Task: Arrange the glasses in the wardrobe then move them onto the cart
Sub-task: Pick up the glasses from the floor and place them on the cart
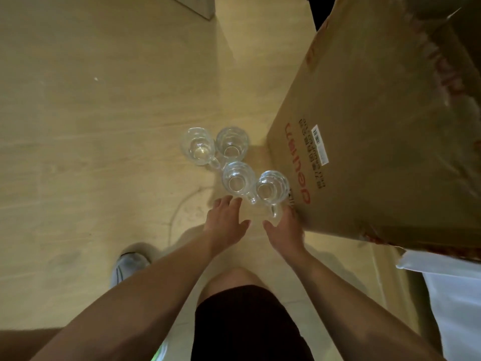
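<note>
I see four glass mugs (pixel 235 157) upright on the wooden floor (pixel 104 113), cardboard box (pixel 377 126) at three o'clock. My left hand (pixel 225 222) and right hand (pixel 285 230) reach in, fingers spread, gripping nothing.

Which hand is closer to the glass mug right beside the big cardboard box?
Right. The right hand sits just below that mug, at its handle. The left hand is farther left, under the neighbouring mug.
</note>
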